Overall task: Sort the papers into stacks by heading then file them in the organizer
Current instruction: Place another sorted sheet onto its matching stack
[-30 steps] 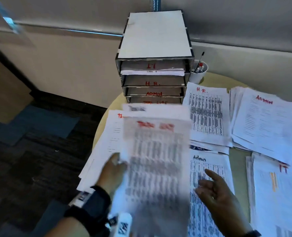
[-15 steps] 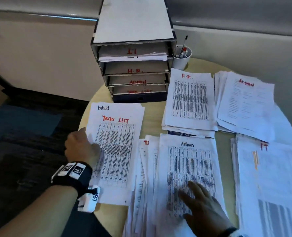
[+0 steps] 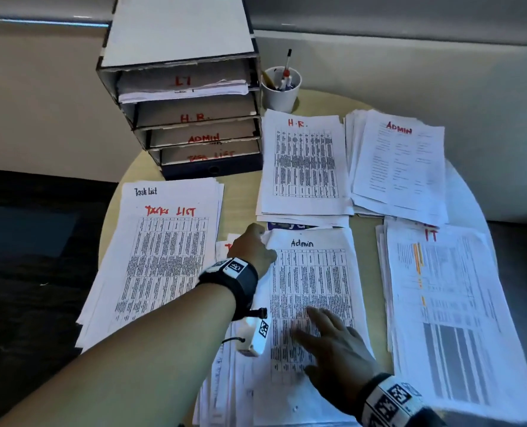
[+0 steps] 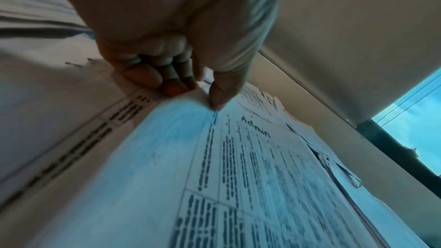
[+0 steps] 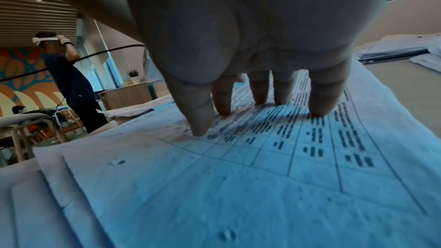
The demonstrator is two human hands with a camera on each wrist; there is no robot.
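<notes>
Four sorted paper stacks are lying on the round tan table [image 3: 240, 192]; only the grey tiered organizer [image 3: 182, 97] top IT tray is holding sheets, so filing is mostly remaining. Left wrist: left hand [image 4: 171, 48] is pinching the black-headed "Admin" sheet [image 4: 250, 176] corner. Right wrist: right hand [image 5: 250, 63] is pressing it, fingers spread.

The left hand [image 3: 251, 249] covers a red heading on the sheet beneath the Admin sheet [image 3: 311, 303]; the organizer [image 3: 179, 97] is cut off at the top edge.
</notes>
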